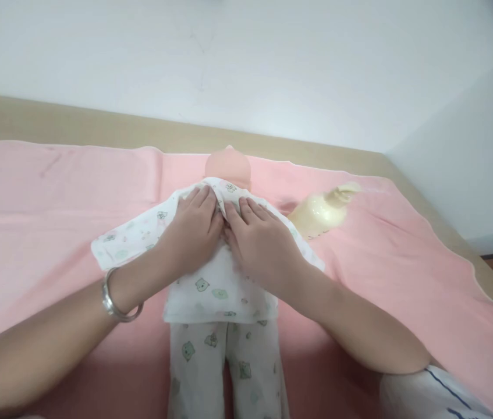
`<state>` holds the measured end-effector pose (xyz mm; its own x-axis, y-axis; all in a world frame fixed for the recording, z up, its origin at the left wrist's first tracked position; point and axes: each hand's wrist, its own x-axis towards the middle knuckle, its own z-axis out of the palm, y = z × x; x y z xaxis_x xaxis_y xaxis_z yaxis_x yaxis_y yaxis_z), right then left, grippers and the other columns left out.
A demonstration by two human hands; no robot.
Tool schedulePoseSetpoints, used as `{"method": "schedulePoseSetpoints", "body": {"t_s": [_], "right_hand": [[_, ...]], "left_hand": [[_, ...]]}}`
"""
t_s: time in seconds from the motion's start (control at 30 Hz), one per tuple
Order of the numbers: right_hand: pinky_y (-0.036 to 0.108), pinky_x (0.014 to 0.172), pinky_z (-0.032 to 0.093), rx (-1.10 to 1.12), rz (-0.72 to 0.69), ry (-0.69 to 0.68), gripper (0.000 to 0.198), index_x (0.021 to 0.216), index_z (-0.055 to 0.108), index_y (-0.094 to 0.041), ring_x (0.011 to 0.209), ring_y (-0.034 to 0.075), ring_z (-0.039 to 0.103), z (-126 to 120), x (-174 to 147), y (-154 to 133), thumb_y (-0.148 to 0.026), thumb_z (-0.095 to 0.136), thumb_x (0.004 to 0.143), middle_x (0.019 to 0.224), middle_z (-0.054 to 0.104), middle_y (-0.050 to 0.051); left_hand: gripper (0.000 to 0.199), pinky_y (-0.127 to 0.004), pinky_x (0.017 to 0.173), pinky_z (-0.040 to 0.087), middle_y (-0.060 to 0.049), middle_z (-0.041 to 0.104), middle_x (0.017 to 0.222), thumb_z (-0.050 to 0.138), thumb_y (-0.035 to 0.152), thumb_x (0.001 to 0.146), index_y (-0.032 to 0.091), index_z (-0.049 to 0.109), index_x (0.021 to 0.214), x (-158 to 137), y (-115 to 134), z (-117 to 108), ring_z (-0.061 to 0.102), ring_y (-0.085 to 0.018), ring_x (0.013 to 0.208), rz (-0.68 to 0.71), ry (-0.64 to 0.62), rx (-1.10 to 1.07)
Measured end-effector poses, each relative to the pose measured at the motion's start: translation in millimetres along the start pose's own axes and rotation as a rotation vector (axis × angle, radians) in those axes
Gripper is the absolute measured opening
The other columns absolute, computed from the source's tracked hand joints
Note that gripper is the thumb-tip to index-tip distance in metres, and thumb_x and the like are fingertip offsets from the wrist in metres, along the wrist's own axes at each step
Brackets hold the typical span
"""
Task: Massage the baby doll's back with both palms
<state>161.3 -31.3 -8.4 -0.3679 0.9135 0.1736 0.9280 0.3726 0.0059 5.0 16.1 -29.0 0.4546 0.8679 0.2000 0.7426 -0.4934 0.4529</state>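
A baby doll lies on its back, its smooth head (227,166) at the far end. It wears a white baby shirt (224,302) printed with small green animals, and matching trousers (198,369). On the chest, just below the collar, my left hand (196,230) pinches the shirt's front, its other fingertips resting on the cloth. Close beside it, my right hand (266,241) also grips the gathered cloth between thumb and index finger. Both thumbs nearly meet at the middle of the chest. Exactly what lies between the fingertips is hidden.
A pink mat (54,244) spreads under the doll on a wooden table (98,119). Right of the doll's shoulder lies a pale yellow, glossy bottle-shaped object (325,209). A white wall (237,70) stands behind the table. My left wrist wears a silver bangle (109,297).
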Motion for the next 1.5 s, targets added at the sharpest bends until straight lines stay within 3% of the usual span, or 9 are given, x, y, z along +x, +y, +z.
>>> {"method": "schedulePoseSetpoints", "body": {"t_s": [0.2, 0.3, 0.47, 0.9, 1.2, 1.5], "right_hand": [[0.049, 0.12, 0.041, 0.091, 0.03, 0.053, 0.05, 0.147, 0.052, -0.003, 0.144, 0.033, 0.049, 9, 4, 0, -0.023, 0.039, 0.103, 0.148, 0.055, 0.025], [0.05, 0.123, 0.036, 0.183, 0.066, 0.106, 0.053, 0.149, 0.049, -0.004, 0.149, 0.032, 0.041, 18, 12, 5, -0.025, 0.034, 0.103, 0.154, 0.048, 0.024], [0.053, 0.126, 0.029, 0.266, 0.087, 0.12, 0.057, 0.153, 0.043, -0.005, 0.154, 0.031, 0.032, 29, 18, 12, -0.026, 0.033, 0.1, 0.16, 0.041, 0.022], [0.053, 0.126, 0.028, 0.296, 0.1, 0.151, 0.058, 0.151, 0.046, -0.006, 0.153, 0.032, 0.033, 31, 18, 12, -0.027, 0.034, 0.099, 0.16, 0.042, 0.021], [0.052, 0.125, 0.029, 0.287, 0.083, 0.145, 0.057, 0.151, 0.044, -0.006, 0.153, 0.032, 0.034, 31, 18, 13, -0.026, 0.032, 0.099, 0.159, 0.043, 0.021], [0.055, 0.124, 0.03, 0.24, 0.029, 0.123, 0.054, 0.148, 0.046, -0.004, 0.152, 0.033, 0.034, 29, 17, 14, -0.027, 0.031, 0.101, 0.158, 0.043, 0.024]], "left_hand": [[0.057, -0.052, 0.125, 0.032, -0.017, 0.05, 0.153, 0.034, 0.038, 0.095, 0.008, 0.053, 0.139, -1, -6, 14, 0.04, -0.031, 0.147, -0.123, 0.17, -0.111], [0.057, -0.051, 0.126, 0.031, -0.015, 0.051, 0.153, 0.035, 0.039, 0.095, 0.01, 0.054, 0.14, -3, -5, 15, 0.041, -0.03, 0.147, -0.127, 0.175, -0.141], [0.063, -0.052, 0.125, 0.03, -0.017, 0.052, 0.152, 0.035, 0.041, 0.095, 0.004, 0.053, 0.142, -2, -5, 16, 0.042, -0.032, 0.145, -0.123, 0.186, -0.167], [0.063, -0.055, 0.123, 0.033, -0.018, 0.054, 0.15, 0.036, 0.042, 0.094, 0.005, 0.055, 0.141, 0, -10, 19, 0.045, -0.033, 0.142, -0.107, 0.217, -0.16], [0.06, -0.054, 0.122, 0.037, -0.024, 0.053, 0.148, 0.03, 0.031, 0.098, -0.004, 0.051, 0.142, -8, 1, 9, 0.047, -0.037, 0.142, -0.027, 0.137, 0.091], [0.054, -0.054, 0.122, 0.04, -0.028, 0.058, 0.141, 0.029, 0.024, 0.099, -0.007, 0.056, 0.135, -28, 15, 14, 0.049, -0.039, 0.141, 0.133, 0.197, 0.248]]}}
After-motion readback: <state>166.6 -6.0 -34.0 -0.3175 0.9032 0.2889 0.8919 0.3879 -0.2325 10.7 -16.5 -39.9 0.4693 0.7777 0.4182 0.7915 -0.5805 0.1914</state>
